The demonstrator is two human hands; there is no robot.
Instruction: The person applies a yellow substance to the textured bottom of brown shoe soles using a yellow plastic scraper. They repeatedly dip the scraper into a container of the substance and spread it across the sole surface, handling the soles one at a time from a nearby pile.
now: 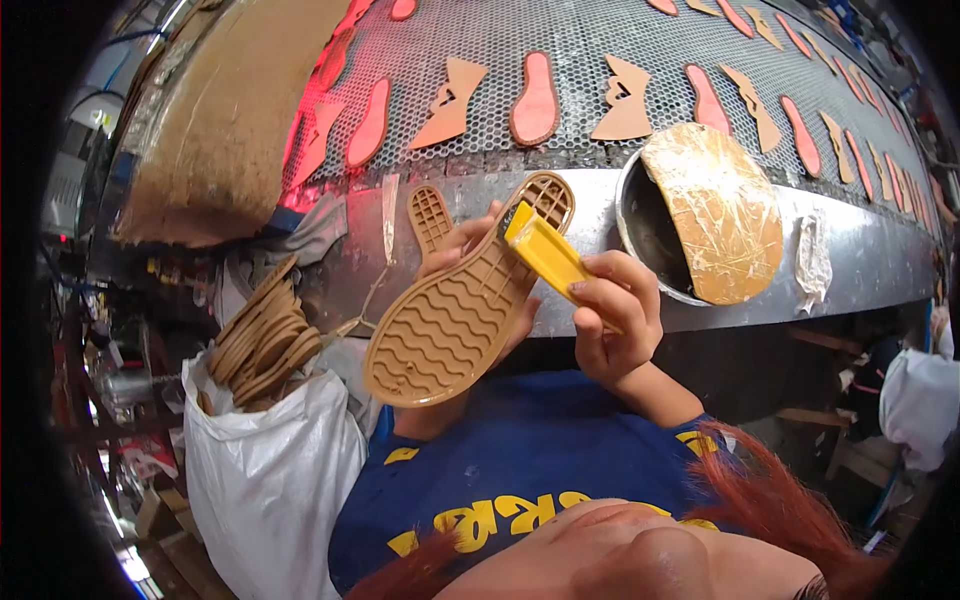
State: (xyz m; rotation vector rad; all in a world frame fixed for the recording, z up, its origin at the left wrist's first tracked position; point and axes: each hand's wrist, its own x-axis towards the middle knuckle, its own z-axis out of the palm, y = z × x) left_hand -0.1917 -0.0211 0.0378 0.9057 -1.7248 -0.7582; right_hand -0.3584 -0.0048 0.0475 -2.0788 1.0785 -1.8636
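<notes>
My left hand [463, 240] grips a brown shoe sole [438, 335] from beneath, holding it tilted above the metal ledge. Its face with wavy ridges and a grid of hollows is turned up. A yellow-handled brush [553, 262] is pinched in my right hand [622, 315]. The dark bristles are at the narrower part of the sole, close to the heel. Beside my left fingers shows the end of a second sole [430, 218]; whether I hold it too, I cannot tell. A round metal pot [637, 218], half covered by a glue-streaked board [715, 215], stands right of the brush.
A mesh conveyor [590, 90] carries rows of pink insoles [535, 100] and tan cut pieces [447, 105]. A metal ledge [570, 315] runs before it. At left, a white sack [275, 460] holds stacked soles [265, 335]; behind lies a brown board [215, 130].
</notes>
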